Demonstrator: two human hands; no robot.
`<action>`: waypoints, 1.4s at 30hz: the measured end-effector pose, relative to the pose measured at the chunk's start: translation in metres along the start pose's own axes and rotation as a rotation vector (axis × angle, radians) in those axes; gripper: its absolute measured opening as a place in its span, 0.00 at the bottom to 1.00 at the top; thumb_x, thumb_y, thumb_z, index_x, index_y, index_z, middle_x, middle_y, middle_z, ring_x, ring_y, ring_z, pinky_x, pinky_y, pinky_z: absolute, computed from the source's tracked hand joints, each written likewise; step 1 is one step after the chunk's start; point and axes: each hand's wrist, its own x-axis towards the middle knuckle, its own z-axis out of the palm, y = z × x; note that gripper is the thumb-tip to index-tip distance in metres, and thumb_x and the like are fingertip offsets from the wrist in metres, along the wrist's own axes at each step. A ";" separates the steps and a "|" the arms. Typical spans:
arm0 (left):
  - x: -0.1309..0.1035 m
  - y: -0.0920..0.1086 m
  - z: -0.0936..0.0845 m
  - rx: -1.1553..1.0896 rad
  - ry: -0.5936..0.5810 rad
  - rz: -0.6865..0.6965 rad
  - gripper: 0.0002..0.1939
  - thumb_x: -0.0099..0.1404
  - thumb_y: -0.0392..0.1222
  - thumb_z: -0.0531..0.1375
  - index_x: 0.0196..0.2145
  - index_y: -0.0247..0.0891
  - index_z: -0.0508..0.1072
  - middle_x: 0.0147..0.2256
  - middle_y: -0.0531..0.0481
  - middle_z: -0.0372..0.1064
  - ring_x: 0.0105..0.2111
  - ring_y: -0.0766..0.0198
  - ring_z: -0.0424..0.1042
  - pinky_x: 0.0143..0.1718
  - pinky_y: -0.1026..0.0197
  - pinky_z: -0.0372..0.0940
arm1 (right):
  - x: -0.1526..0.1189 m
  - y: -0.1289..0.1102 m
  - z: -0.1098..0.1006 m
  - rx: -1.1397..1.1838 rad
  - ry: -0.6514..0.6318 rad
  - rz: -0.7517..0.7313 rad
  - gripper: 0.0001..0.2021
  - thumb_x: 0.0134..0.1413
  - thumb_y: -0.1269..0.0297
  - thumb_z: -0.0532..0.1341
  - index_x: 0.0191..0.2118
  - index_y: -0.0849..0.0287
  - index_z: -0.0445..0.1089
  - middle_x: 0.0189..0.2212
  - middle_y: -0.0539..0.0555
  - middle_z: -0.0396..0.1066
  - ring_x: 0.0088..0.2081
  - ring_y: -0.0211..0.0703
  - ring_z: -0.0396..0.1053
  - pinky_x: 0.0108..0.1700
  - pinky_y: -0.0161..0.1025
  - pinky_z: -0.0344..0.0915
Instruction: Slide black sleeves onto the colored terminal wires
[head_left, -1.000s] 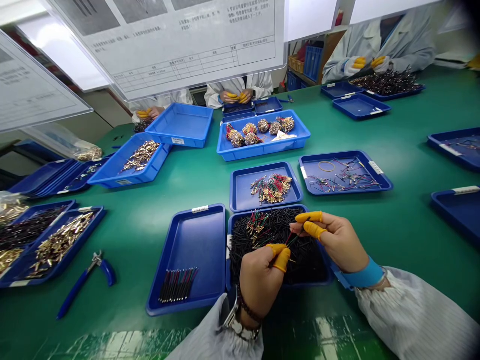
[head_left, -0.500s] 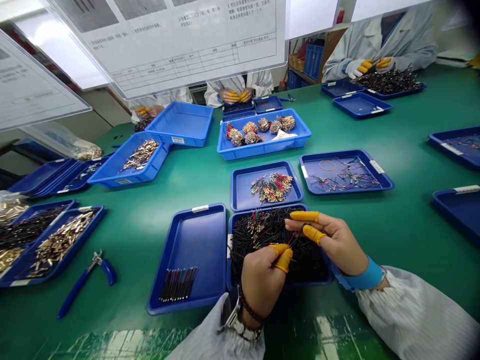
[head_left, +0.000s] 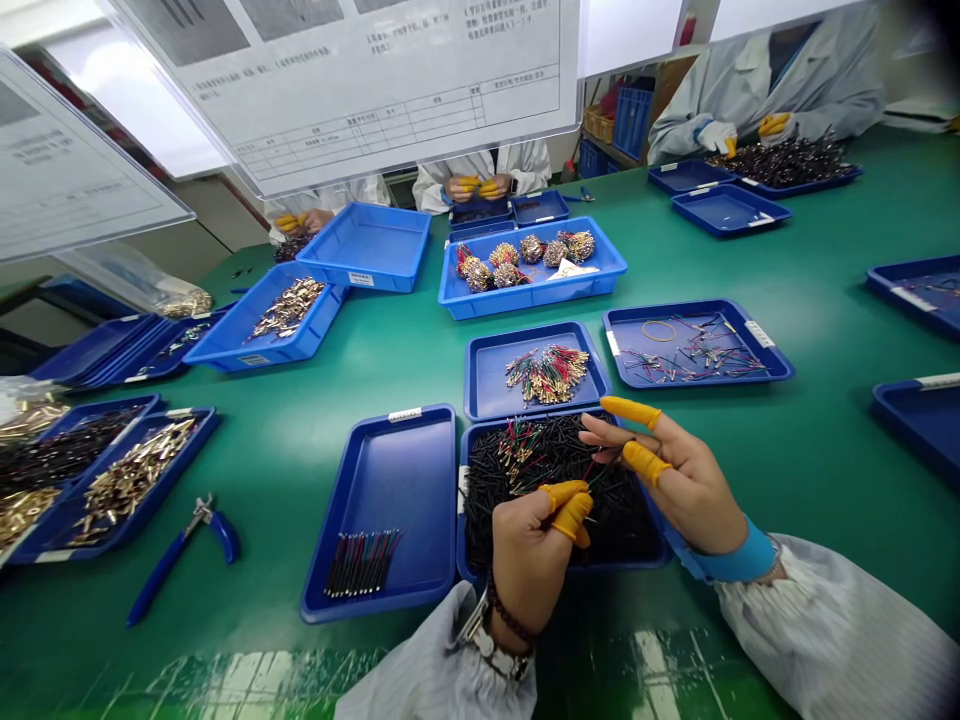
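Observation:
My left hand (head_left: 534, 548), with yellow finger cots, pinches a thin wire (head_left: 595, 468) above a blue tray (head_left: 463, 540) of short black tubes (head_left: 547, 440). My right hand (head_left: 682, 482) is just to the right, its thumb and fingers closed around the wire's other side; a small dark piece seems to lie between them. Wires with red and green parts and gold tips (head_left: 517, 450) rest on the black tubes. In the tray on the left (head_left: 401, 480), a row of black-sleeved wires (head_left: 363, 562) lies side by side.
Pliers (head_left: 184, 555) lie at the left. Behind the tubes stand a tray of gold-tipped wires (head_left: 480, 370) and one of loose wires (head_left: 776, 360). Large blue bins (head_left: 532, 298) are farther back. Gloved people (head_left: 765, 90) sit across the green table (head_left: 300, 440). Printed sheets hang above.
My right hand's index finger has lifted a little and the hand has shifted slightly right. My left hand still pinches the wire. The whole view has moved slightly.

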 end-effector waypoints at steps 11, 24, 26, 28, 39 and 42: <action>-0.001 -0.001 0.003 0.124 -0.087 0.034 0.09 0.61 0.37 0.58 0.29 0.35 0.79 0.19 0.51 0.72 0.19 0.69 0.68 0.22 0.69 0.62 | 0.001 -0.002 0.002 0.086 0.078 0.044 0.15 0.56 0.62 0.59 0.49 0.54 0.65 0.43 0.55 0.74 0.45 0.51 0.71 0.44 0.50 0.67; -0.002 -0.002 0.003 0.156 -0.086 0.042 0.09 0.61 0.39 0.58 0.31 0.35 0.79 0.20 0.51 0.73 0.19 0.68 0.69 0.22 0.68 0.63 | 0.002 -0.002 0.002 0.122 0.091 0.111 0.15 0.53 0.60 0.61 0.47 0.54 0.67 0.43 0.57 0.74 0.44 0.52 0.71 0.43 0.49 0.68; -0.002 -0.002 0.003 0.159 -0.087 0.047 0.09 0.61 0.38 0.58 0.30 0.35 0.79 0.21 0.50 0.73 0.19 0.68 0.69 0.22 0.69 0.62 | 0.002 -0.001 0.002 0.118 0.084 0.117 0.15 0.52 0.60 0.61 0.47 0.55 0.66 0.43 0.57 0.74 0.44 0.52 0.71 0.43 0.49 0.68; -0.002 -0.002 0.003 0.164 -0.090 0.053 0.09 0.61 0.38 0.58 0.28 0.34 0.78 0.20 0.50 0.72 0.19 0.68 0.69 0.22 0.69 0.62 | 0.002 -0.001 0.002 0.111 0.067 0.121 0.16 0.52 0.60 0.61 0.47 0.55 0.66 0.42 0.57 0.75 0.45 0.52 0.71 0.43 0.49 0.68; -0.001 0.001 0.003 0.156 -0.091 0.058 0.08 0.60 0.37 0.59 0.30 0.34 0.78 0.21 0.50 0.73 0.20 0.68 0.69 0.22 0.69 0.62 | 0.002 0.000 0.001 0.127 0.081 0.126 0.14 0.53 0.60 0.61 0.46 0.54 0.66 0.42 0.56 0.75 0.45 0.51 0.71 0.42 0.47 0.68; -0.001 0.001 0.003 0.160 -0.094 0.057 0.08 0.61 0.37 0.59 0.29 0.34 0.78 0.21 0.50 0.73 0.19 0.68 0.69 0.22 0.69 0.61 | 0.001 0.000 0.001 0.123 0.058 0.135 0.14 0.53 0.60 0.61 0.46 0.54 0.67 0.42 0.56 0.75 0.45 0.51 0.71 0.42 0.46 0.68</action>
